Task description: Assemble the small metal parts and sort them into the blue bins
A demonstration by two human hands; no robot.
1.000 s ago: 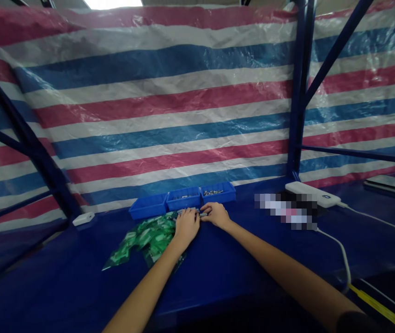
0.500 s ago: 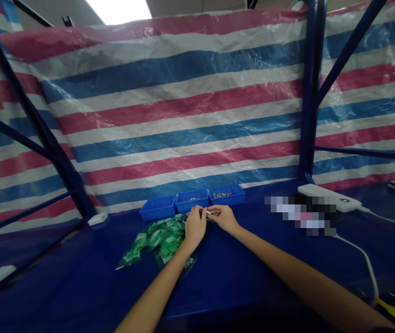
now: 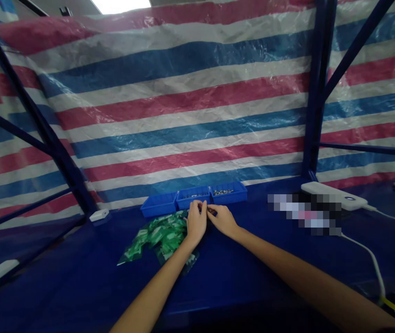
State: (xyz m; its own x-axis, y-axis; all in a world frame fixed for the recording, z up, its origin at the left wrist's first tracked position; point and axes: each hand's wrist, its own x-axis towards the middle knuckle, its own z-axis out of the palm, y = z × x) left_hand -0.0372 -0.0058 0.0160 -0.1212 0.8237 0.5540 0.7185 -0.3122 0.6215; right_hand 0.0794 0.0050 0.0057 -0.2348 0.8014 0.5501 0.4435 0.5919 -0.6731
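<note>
My left hand (image 3: pixel 196 223) and my right hand (image 3: pixel 222 219) meet fingertip to fingertip just in front of the blue bins. Both are closed in a pinch; what they hold is too small and too hidden to name. A pile of green-and-clear plastic packets (image 3: pixel 162 233) lies beside and partly under my left wrist. Behind the hands stand three small blue bins: the left bin (image 3: pixel 159 210) shows no contents, the middle bin (image 3: pixel 183 203) has some small pale parts, and the right bin (image 3: pixel 233 198) holds many small metal parts (image 3: pixel 222 192).
On the right, a white power bank (image 3: pixel 334 196) with a white cable (image 3: pixel 367 256) lies near a pixelated object (image 3: pixel 304 215). A small white device (image 3: pixel 99 214) sits at the left by a blue metal post (image 3: pixel 67 171). A striped plastic sheet (image 3: pixel 190 106) hangs behind the blue table (image 3: pixel 79 277).
A small white piece that showed between my fingertips is no longer visible. My hands stay together in about the same place, and the view has shifted slightly.
</note>
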